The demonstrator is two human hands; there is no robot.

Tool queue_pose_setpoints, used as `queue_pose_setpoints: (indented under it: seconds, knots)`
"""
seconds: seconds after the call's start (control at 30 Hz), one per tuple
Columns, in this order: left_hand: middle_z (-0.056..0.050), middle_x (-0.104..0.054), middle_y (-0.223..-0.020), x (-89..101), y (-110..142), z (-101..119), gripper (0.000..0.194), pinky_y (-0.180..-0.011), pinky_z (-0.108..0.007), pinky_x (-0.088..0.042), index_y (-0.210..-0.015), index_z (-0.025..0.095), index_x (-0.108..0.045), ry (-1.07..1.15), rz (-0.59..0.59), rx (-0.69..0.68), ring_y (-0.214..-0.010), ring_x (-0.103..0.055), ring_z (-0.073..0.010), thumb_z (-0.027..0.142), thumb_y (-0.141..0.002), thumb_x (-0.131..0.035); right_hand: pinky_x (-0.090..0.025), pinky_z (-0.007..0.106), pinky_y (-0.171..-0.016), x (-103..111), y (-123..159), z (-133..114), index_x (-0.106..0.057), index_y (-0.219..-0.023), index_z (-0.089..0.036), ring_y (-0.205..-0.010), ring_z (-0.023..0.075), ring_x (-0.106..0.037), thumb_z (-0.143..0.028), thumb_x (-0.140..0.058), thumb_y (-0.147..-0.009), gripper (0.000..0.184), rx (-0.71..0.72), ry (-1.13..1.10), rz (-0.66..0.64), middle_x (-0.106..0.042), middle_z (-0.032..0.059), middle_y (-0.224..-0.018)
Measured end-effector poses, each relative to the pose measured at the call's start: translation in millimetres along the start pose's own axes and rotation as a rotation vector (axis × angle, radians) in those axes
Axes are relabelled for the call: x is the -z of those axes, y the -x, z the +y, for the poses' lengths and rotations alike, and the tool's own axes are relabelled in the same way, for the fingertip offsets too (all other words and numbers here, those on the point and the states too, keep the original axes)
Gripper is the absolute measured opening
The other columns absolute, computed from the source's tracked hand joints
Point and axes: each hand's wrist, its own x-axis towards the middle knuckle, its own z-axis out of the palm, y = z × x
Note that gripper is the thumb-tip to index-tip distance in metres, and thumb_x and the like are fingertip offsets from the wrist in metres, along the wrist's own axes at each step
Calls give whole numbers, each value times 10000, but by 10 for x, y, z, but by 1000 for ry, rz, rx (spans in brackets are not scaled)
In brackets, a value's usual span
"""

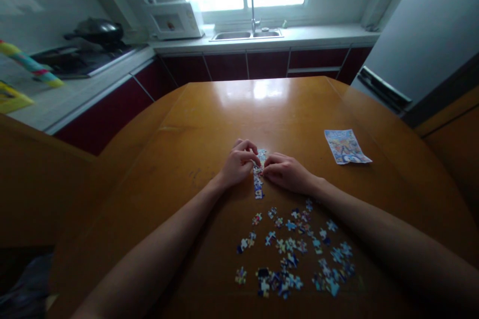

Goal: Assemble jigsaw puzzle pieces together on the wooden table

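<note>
A narrow joined strip of jigsaw puzzle (pixel 258 188) lies on the wooden table, running away from me. My left hand (pixel 240 163) is at its left side, thumb and fingers curled in and pressing on the strip's middle. From the right, my right hand (pixel 287 173) has its fingers bunched together against the strip's right edge, around a pinkish piece. The fingertips partly cover the pieces between them. Nearer to me, many loose puzzle pieces (pixel 291 244) are scattered in a rough patch, mostly blue, white and dark, some touching each other.
A creased picture sheet (pixel 346 147) lies on the table (pixel 209 114) to the right. Beyond are a counter with a sink (pixel 232 35), a tap (pixel 253 7) and a white microwave (pixel 174 21). A wok (pixel 98 30) sits on the stove at left; a fridge (pixel 422 35) stands right.
</note>
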Motion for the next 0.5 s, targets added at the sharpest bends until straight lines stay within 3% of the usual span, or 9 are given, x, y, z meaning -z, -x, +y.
queue_pose_setpoints:
  seconds: [0.5]
  knots:
    - [-27, -602, -863, 0, -5, 27, 323, -864, -379, -450, -693, 222, -741, -18, 10, 20, -908, -520, -189, -3, -729, -513, -493, 319, -783, 21, 13, -11, -721, -900, -227, -872, 169, -586, -129, -579, -900, 173, -10, 12, -25, -662, 46, -944]
